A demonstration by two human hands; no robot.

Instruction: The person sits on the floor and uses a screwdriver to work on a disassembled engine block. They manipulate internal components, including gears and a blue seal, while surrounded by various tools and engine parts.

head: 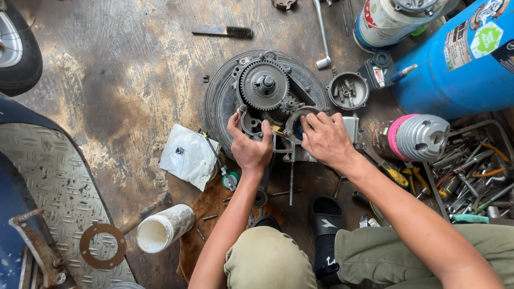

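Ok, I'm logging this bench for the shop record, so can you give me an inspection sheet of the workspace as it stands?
Surface: stained, oily floor.
Job's things: engine case with large gear lying flat; both hands rest on its lower edge.
Clutter: wire brush, plastic bag, white jar on its side, ring gasket, small metal cup of bolts, finned cylinder, tool tray.
Hands: left hand grips the case; right hand has fingers at a round opening.
Cables: nothing seen.
Surroundings: blue drum, tyre, ribbed metal plate.
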